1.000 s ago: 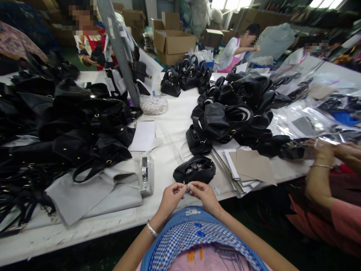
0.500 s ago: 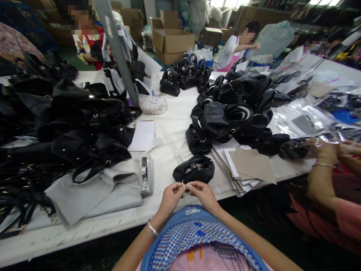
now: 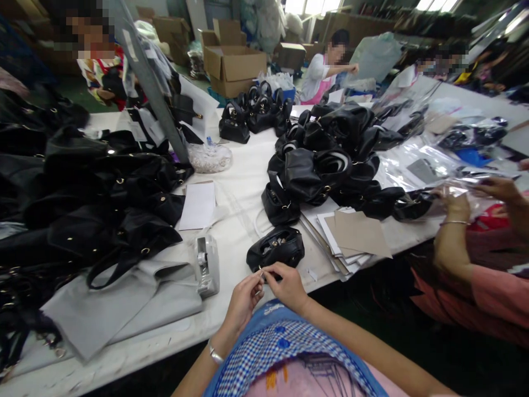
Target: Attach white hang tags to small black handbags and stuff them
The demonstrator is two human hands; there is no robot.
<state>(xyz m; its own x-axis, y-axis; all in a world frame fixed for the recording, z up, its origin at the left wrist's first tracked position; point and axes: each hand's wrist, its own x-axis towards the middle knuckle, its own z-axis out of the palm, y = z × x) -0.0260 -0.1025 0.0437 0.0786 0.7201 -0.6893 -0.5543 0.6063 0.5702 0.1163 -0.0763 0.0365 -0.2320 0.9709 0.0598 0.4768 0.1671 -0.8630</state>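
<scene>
Clock read from where the two hands meet, twelve straight ahead. Right hand (image 3: 287,285): thumb and forefinger pressed together on a tiny, shiny, silvery piece (image 3: 262,274) (too small to identify). Left hand (image 3: 245,295): fingers curled, tips at the same piece; cannot tell whether its grip pinches the piece or merely steadies it. Small, squat, black leather-look bag (image 3: 285,253) lies just beyond the fingers at one o'clock, top gaping, near edge partly hidden by the hands; unclear whether piece and bag are joined. Work on this bag judged under way and unfinished: piece in the fingers, mouth not closed. Grey plastic tape dispenser (image 3: 209,270) at nine o'clock on the white-covered worktop (image 3: 237,198), no hand on it. Loose stack of flat tan and white card sheets (image 3: 361,234) at two. Heaped black handbags with looped handles (image 3: 303,173) at one, farther off; larger mound of slack black bags with gold-coloured fittings (image 3: 91,187) at ten. Which heap is done and which is left, the view does not settle. Beyond the card, a co-worker's hand (image 3: 457,205) on clear crinkled plastic.
</scene>
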